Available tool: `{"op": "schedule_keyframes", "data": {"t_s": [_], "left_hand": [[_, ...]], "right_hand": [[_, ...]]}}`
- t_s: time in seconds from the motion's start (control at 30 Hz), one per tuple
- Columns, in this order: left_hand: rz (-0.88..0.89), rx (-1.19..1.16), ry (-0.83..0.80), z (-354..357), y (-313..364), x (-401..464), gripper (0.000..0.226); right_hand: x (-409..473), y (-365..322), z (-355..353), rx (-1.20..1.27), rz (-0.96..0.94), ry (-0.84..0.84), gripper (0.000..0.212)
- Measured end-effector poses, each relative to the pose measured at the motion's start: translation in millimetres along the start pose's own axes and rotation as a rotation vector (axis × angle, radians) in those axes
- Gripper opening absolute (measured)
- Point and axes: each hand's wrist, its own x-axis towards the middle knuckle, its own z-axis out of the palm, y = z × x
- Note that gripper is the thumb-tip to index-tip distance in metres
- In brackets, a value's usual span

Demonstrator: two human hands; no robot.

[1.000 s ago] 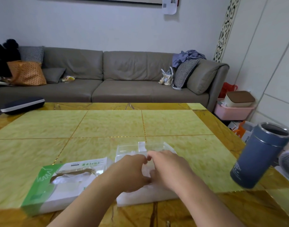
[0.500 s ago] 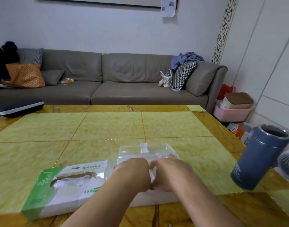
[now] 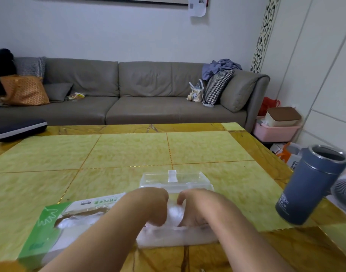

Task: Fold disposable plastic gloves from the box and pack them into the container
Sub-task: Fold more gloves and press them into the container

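Note:
A green and white glove box (image 3: 56, 226) lies at the table's near left, its torn opening showing crumpled clear plastic. To its right sits a clear plastic container (image 3: 178, 235) with its lid (image 3: 174, 178) hinged open at the back. My left hand (image 3: 148, 206) and my right hand (image 3: 199, 208) are both over the container, fingers curled down onto a bunched clear glove (image 3: 175, 213) between them. The fingertips are hidden behind the knuckles.
A blue-grey open tumbler (image 3: 311, 185) stands at the table's right edge, with a small fan (image 3: 344, 193) behind it. A dark flat case (image 3: 19, 129) lies at the far left corner. A grey sofa runs behind the table; pink bins sit on the floor at right.
Both hands have drawn slightly toward me and lower into the container, and a small gap has opened between them, showing the bunched glove.

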Motion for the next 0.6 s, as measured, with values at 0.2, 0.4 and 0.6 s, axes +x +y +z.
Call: {"op": "schedule_keyframes", "data": {"t_s": [0.2, 0.4, 0.6], "left_hand": [[-0.058, 0.088, 0.093, 1.6, 23.1, -3.2, 0.025], [-0.045, 0.148, 0.081, 5.6, 16.7, 0.8, 0.030], [-0.030, 0.074, 0.029, 6.2, 13.7, -0.9, 0.031]], "right_hand": [[8.3, -3.8, 2.4, -0.013, 0.026, 0.010, 0.059], [7.1, -3.2, 3.3, -0.006, 0.040, 0.016, 0.057], [-5.2, -2.2, 6.6, 0.123, 0.045, 0.055, 0.068]]}}
